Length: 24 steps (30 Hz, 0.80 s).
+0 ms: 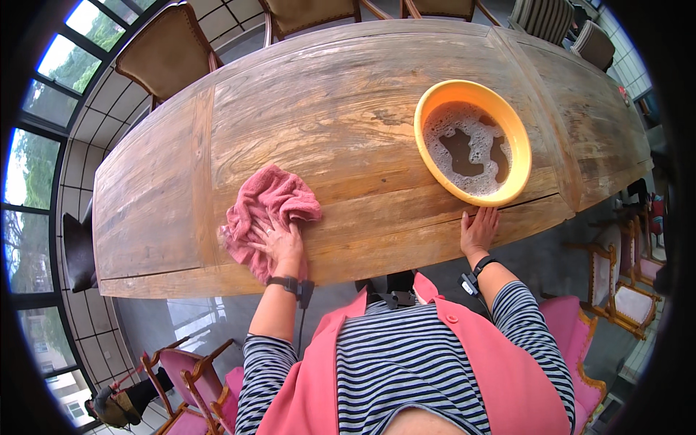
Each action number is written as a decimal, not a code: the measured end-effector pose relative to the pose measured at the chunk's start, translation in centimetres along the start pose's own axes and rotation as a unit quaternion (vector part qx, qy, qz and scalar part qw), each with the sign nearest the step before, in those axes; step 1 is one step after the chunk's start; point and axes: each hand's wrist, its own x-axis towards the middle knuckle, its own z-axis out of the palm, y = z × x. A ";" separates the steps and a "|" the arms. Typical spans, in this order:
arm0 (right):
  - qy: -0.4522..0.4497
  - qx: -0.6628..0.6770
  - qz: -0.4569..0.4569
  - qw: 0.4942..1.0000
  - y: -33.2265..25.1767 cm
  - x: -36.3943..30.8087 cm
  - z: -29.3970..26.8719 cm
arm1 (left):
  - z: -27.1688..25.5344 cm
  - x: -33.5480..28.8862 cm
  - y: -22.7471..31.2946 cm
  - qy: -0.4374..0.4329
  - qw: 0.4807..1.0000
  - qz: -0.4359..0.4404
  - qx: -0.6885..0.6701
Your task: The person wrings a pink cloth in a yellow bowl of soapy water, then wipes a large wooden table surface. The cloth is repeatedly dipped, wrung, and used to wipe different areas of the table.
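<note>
A crumpled pink towel (pixel 270 190) lies on the left part of the wooden table (pixel 341 94), near its front edge. My left hand (pixel 278 243) presses on it from above, fingers spread over the fabric, with a bunched fold rising in front of them. To the right, a round yellow-orange basin (pixel 516 130) holds murky brown water (pixel 458 148) topped with patches of white foam. Just below the basin's near rim, my right hand (pixel 481 228) rests flat on the table's front edge. Its fingers are stretched out toward the basin, and it holds nothing.
Brown upholstered chairs (pixel 168 52) line the far side of the table, with striped chairs (pixel 542 18) at the far right. Pink-cushioned wooden chairs (pixel 190 377) stand behind me on both sides. Windows (pixel 32 170) run along the left wall. A bag-like item (pixel 119 406) is at lower left.
</note>
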 end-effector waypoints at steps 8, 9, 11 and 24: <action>0.007 0.004 -0.003 1.000 -0.2 0.0 -0.5 | -0.3 0.3 0.2 -0.012 1.000 0.020 -0.010; 0.005 0.005 -0.003 1.000 -0.2 0.0 -0.5 | -0.2 0.6 0.5 -0.008 1.000 0.020 -0.017; 0.002 0.005 -0.002 1.000 -0.3 0.0 -0.5 | -0.2 1.6 1.4 0.006 1.000 0.024 -0.017; 0.023 0.044 -0.021 0.999 -0.1 0.0 -0.7 | -1.8 3.4 22.9 0.019 0.899 0.427 -0.092</action>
